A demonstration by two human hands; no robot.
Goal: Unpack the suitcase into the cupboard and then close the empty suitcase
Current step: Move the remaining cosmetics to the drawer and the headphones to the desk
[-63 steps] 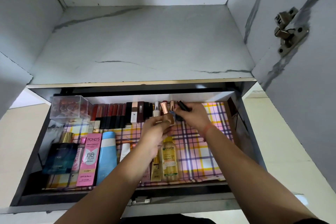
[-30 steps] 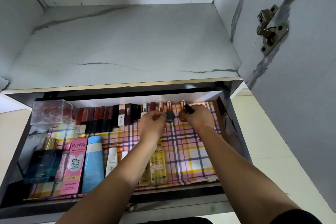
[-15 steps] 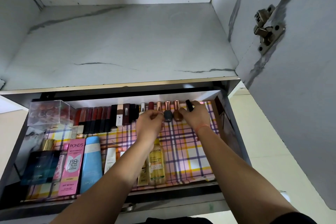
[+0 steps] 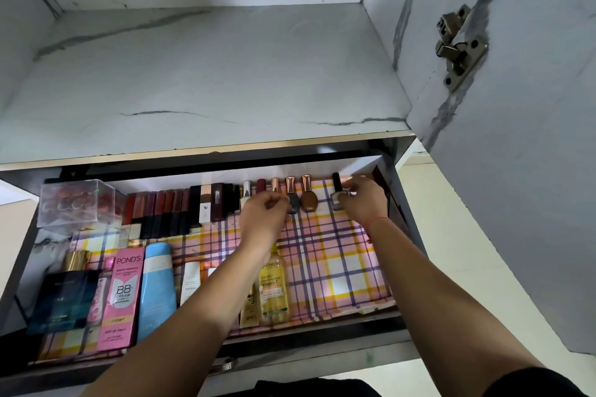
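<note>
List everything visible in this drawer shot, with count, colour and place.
Lipsticks: a row, count unclear, red and black, back left.
Clear box: one, back left corner.
Nail polish bottles: at least three, grey, brown, silvery, back right.
Pond's BB cream box: one, pink, front left.
Blue tube: one, beside it.
Perfume bottle: one, dark teal, front left.
Garnier bottle: one, yellow, front centre.
Checked liner: pink-yellow, drawer floor.
Hinge: one, metal, door.
Left hand; right hand: at polishes.

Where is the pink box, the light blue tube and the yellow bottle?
pink box [image 4: 120, 296]: head view, on the middle of its front, by the BB lettering.
light blue tube [image 4: 158, 287]: head view, on the middle of its body.
yellow bottle [image 4: 274, 290]: head view, on its label.
</note>
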